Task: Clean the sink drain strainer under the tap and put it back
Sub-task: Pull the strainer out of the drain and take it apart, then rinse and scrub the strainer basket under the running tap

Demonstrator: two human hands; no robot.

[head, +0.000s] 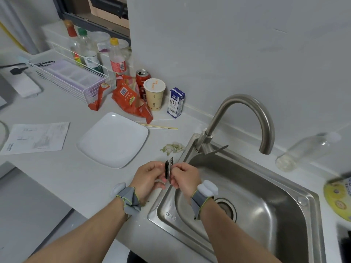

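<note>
The drain strainer (169, 168), a small dark metal disc seen edge-on, is held upright between both hands over the sink's left rim. My left hand (149, 178) grips it from the left and my right hand (185, 177) from the right, fingers pinched on it. The steel sink (266, 196) lies to the right, its open drain hole (227, 207) showing just behind my right wrist. The curved tap (252, 114) stands at the sink's back edge, and I see no water running from it.
A white square plate (114, 139) lies on the counter left of my hands, with vegetable scraps (172, 148) and chopsticks (159, 127) nearby. Behind stand a cup (154, 93), milk carton (176, 102), red can, wrappers and a wire basket (70, 78). A clear bottle (307, 150) lies right of the tap.
</note>
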